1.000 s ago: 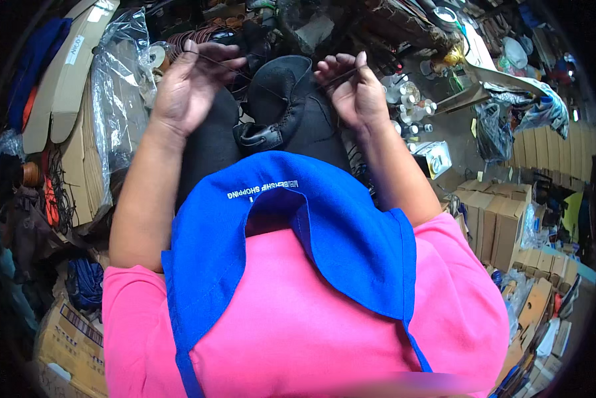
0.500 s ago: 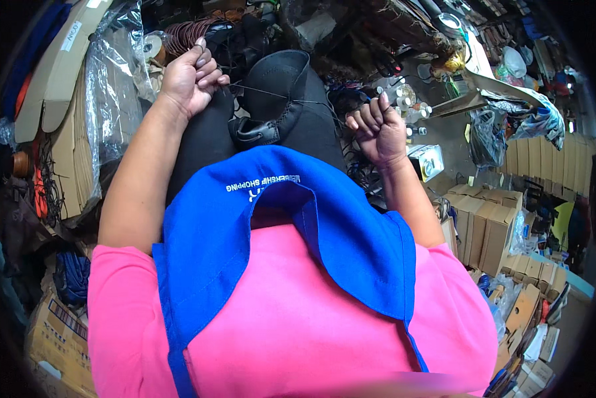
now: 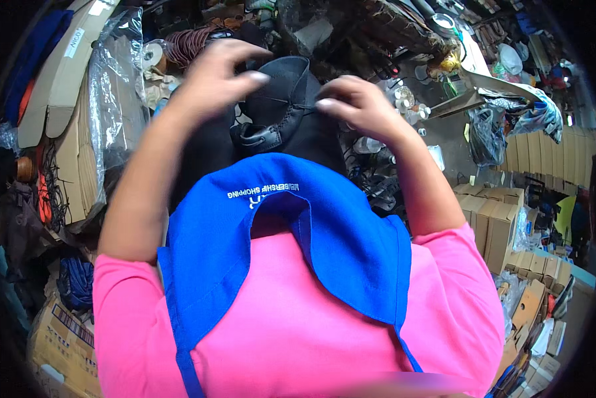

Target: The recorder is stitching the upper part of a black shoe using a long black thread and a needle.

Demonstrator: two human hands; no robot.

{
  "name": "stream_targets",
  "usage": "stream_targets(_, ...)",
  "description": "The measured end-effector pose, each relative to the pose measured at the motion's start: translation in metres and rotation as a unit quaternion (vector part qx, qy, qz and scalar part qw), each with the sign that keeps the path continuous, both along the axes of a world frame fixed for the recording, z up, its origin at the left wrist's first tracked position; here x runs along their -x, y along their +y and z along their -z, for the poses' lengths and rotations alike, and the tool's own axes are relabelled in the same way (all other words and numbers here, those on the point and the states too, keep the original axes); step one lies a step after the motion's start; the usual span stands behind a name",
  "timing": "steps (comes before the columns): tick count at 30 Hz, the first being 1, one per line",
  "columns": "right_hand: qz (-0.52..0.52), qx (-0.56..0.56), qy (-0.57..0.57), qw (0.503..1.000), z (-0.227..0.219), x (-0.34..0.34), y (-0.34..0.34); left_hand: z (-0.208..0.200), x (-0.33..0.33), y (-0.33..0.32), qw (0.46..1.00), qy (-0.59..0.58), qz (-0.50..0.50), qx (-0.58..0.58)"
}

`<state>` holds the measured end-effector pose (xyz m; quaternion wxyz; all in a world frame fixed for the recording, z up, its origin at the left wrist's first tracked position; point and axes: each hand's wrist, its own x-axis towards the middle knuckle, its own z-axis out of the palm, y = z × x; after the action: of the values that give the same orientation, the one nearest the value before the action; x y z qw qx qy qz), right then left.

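Note:
A black leather shoe [image 3: 271, 83] with a stitched seam lies in my lap between my black-clad thighs, its opening toward me. At its left side my left hand [image 3: 222, 76] hovers, smeared by motion, its thumb and fingers apart. On the shoe's right, my right hand [image 3: 364, 109] is closed in a pinch beside the seam. A dark thread [image 3: 302, 106] runs from the seam to its thumb; the fingertips partly hide where it ends. The blue apron [image 3: 285, 176] covers my front below the shoe.
A spool [image 3: 153, 56] and coiled brown cord [image 3: 188, 46] lie beyond my left hand. Clear plastic wrap [image 3: 119, 99] and cardboard [image 3: 72, 152] stand at the left. Small white-capped bottles [image 3: 404, 99] sit past my right hand, with cardboard boxes [image 3: 487, 215] at the right.
Both hands have come inward from wide apart toward the shoe. The thread that stretched out to both sides is now drawn in close; my left fingers have spread.

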<state>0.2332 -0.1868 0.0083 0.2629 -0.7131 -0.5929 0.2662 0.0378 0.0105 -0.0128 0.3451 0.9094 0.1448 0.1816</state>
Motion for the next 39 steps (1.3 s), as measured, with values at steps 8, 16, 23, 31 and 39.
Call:
stream_targets(8, -0.149, 0.034, -0.075, 0.985, 0.002, 0.014, 0.016, 0.043, -0.046, -0.041, 0.987, -0.027, 0.042, 0.151)
stream_targets(16, 0.033, -0.039, 0.144, 0.988, -0.025, 0.008, -0.025, 0.052, -0.046, -0.021, 0.978, 0.004, 0.062, 0.199)
stream_targets(23, -0.007, -0.066, -0.060, 0.996, -0.007, 0.008, -0.004, 0.018, -0.059, -0.002, 0.953, 0.089, 0.178, 0.228)
stream_targets(31, -0.029, -0.028, -0.136, 0.990, -0.011, 0.009, 0.005, 0.010, -0.053, 0.003, 0.932, 0.118, 0.217, 0.266)
stream_targets(39, -0.023, -0.015, -0.128, 0.991, -0.011, 0.009, 0.010, 0.007, -0.053, 0.005, 0.919, 0.146, 0.226, 0.288)
